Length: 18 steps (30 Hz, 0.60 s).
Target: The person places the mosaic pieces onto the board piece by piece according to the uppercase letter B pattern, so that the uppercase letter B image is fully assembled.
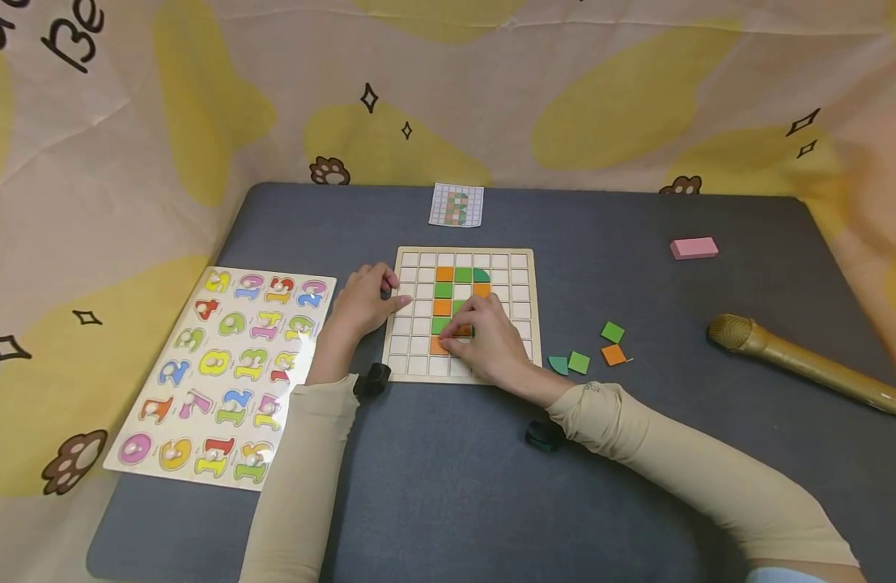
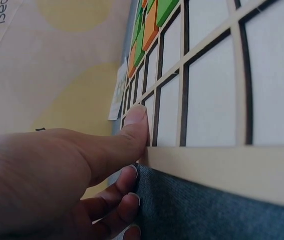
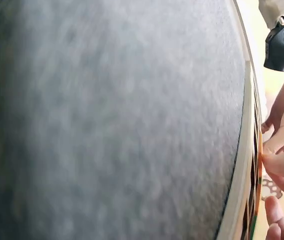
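Note:
A pale wooden grid board (image 1: pixel 400 344) lies mid-table, with orange and green tiles set in its middle columns. At its left edge my left hand (image 1: pixel 360 304) holds the board; the thumb (image 2: pixel 131 127) rests on the rim and the other fingers curl beside the edge. My right hand (image 1: pixel 494 344) reaches over the lower middle of the board. Its thumb and fingertips pinch an orange square tile (image 1: pixel 437 346) at the lowest tiled row, low against the grid. Some tiles are hidden under this hand.
Loose green tiles (image 1: pixel 579 363) and an orange tile (image 1: pixel 613 355) lie right of the board. A pattern card (image 1: pixel 456 205) is behind it. Left stands a number puzzle board (image 1: pixel 222 380), partly under the left sleeve. A pink block (image 1: pixel 694 248) and gold microphone (image 1: pixel 804 360) lie right.

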Motion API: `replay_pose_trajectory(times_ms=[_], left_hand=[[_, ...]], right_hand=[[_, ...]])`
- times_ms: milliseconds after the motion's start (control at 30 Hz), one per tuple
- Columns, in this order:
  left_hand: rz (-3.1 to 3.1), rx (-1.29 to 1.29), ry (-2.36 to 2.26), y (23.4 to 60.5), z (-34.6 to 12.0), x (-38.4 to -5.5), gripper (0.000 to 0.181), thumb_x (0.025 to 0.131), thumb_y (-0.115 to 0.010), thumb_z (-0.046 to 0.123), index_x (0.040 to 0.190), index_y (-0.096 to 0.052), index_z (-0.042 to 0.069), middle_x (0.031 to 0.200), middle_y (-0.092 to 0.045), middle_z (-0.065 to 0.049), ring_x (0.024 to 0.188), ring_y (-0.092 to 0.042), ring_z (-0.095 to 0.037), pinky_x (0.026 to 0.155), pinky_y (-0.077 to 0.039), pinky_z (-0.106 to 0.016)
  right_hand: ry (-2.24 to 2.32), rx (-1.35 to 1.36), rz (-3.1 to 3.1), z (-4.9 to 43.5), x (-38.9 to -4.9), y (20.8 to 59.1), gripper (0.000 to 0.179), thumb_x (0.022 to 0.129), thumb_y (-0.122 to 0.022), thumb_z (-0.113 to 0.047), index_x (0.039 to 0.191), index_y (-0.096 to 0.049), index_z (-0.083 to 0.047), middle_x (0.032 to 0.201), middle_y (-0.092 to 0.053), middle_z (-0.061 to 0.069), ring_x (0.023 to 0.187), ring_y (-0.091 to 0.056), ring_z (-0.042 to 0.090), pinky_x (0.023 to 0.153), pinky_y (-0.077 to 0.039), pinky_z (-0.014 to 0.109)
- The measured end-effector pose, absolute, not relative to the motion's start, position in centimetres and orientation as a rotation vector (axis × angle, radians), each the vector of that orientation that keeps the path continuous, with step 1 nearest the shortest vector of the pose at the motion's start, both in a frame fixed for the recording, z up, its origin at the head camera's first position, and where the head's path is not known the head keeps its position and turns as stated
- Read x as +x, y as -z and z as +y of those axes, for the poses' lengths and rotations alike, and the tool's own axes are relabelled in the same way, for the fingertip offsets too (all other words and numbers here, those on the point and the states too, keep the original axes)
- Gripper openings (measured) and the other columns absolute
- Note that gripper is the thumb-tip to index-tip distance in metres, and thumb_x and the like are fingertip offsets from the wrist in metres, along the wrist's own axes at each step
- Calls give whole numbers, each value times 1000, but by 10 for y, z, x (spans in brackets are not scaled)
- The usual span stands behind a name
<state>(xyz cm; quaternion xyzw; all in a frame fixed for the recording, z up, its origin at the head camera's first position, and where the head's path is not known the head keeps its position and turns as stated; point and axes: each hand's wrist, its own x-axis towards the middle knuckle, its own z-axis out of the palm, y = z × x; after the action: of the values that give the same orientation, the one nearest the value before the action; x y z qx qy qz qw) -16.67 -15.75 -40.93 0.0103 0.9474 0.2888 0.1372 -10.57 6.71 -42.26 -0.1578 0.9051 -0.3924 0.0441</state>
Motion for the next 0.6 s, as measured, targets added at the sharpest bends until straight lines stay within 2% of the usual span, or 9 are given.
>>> replay_pose_trajectory(times_ms=[100,300,500,600], left_hand=[[2740,34,-838,409,-158,-167,34,102,-73,32,118,-55,8,118,-52,-14,116,-46,-34,98,-39,-52],[2747,52,-837,412,-158,-168,33,102,-73,33,117,-55,9,117,-51,-13,116,-46,-35,98,-39,-53],[2750,49,-843,412,-158,-167,33,102,-73,32,116,-55,8,116,-51,-13,116,-46,-35,97,-39,-52],[2752,46,-839,412,-158,-167,33,102,-73,32,116,-55,8,117,-52,-13,116,-46,-35,97,-39,-52]], right_hand=[[1181,-500,2744,72,-106,421,7,91,-86,-18,97,-85,-17,113,-66,5,105,-49,24,77,-47,35],[1194,-567,2654,99,-108,416,23,91,-83,-14,115,-81,-14,118,-63,9,105,-45,26,85,-43,37],[1066,-624,2671,145,-119,406,35,93,-81,-14,127,-74,-8,129,-59,17,112,-44,31,91,-39,43],[953,-606,2665,172,-127,398,39,95,-80,-15,132,-71,-6,136,-55,21,117,-43,35,95,-41,50]])
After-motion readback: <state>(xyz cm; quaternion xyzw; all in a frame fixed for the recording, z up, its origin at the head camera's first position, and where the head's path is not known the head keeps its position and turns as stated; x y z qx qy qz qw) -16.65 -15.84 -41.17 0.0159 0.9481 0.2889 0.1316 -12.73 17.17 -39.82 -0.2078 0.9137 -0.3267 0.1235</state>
